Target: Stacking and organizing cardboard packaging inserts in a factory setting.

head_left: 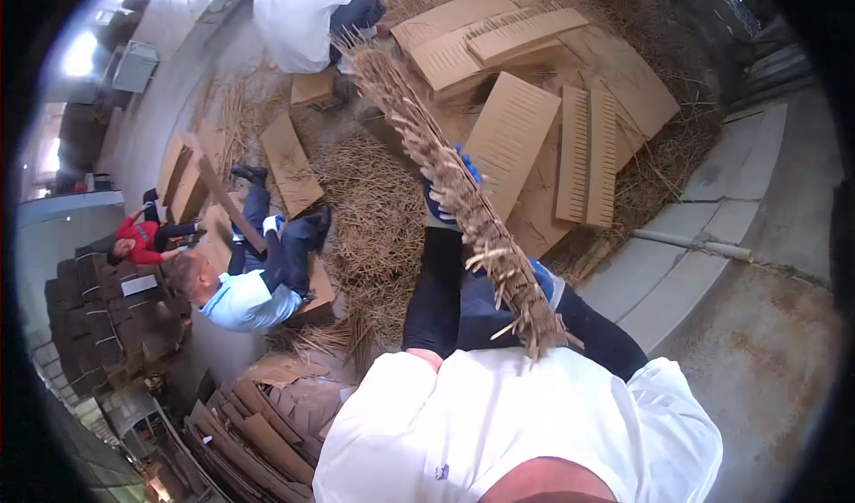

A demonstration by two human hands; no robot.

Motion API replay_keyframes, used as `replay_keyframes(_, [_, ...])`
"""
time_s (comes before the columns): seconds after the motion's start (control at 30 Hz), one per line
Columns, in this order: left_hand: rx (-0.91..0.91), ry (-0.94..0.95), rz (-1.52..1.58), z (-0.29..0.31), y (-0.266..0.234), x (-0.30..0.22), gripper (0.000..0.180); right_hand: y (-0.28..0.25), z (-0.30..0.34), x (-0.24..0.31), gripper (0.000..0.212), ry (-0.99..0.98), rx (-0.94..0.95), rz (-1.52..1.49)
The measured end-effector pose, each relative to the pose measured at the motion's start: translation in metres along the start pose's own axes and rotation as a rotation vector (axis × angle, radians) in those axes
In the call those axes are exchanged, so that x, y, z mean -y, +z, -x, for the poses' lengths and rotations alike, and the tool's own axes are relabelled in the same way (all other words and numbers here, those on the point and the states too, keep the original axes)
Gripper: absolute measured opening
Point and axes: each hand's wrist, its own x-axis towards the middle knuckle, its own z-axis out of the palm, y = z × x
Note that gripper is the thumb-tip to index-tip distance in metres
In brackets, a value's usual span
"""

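Observation:
A long bundle of stacked cardboard sheets (445, 165) with ragged, torn edges slants across the middle, its near end close to my chest. My left hand (435, 204), in a blue and white glove, grips it about midway; blue fingertips show on its far side. Nearer me, my right hand (545, 280), gloved too, is closed against the bundle's right side, its fingers partly hidden. Just beyond lie a slotted cardboard panel (512, 138) and two narrow notched cardboard pieces (588, 156), on a large brown cardboard sheet (637, 89).
Thin cardboard scraps (378, 200) cover the floor. On the left a co-worker in light blue (254, 300) sits holding a long strip (218, 187); another in white (298, 22) is at the top, one in red (138, 236) farther off. Cardboard sheets (254, 432) stand lower left.

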Motion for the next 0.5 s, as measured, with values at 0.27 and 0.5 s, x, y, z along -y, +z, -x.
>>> replay_keyframes(0.27, [-0.388, 0.592, -0.853, -0.027, 0.212, -0.003, 0.061, -0.012, 0.022, 0.028, 0.080, -0.511, -0.174, 0.119])
replay_keyframes(0.5, [-0.332, 0.891, -1.142, -0.008, 0.304, 0.026, 0.066, 0.045, -0.030, 0.019, 0.088, -0.893, -0.154, 0.238])
